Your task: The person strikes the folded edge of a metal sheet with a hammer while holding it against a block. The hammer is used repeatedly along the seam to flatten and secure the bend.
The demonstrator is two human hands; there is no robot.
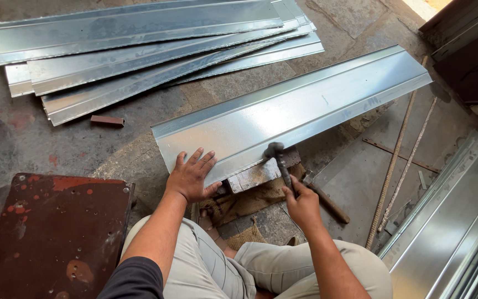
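Hands: left (pixel 190 177) flat on metal sheet (pixel 289 111), right (pixel 303 206) gripping hammer (pixel 279 161), head blurred.

Stone floor (pixel 333 25) carries a stack of metal sheets (pixel 139 50) far beyond the left hand (pixel 192 177), a rusty plate (pixel 56 232) just left of it, and rods (pixel 396 160) right of the right hand (pixel 304 206).

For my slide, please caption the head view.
Left hand steadies a long shiny metal sheet; right hand grips a dark hammer.
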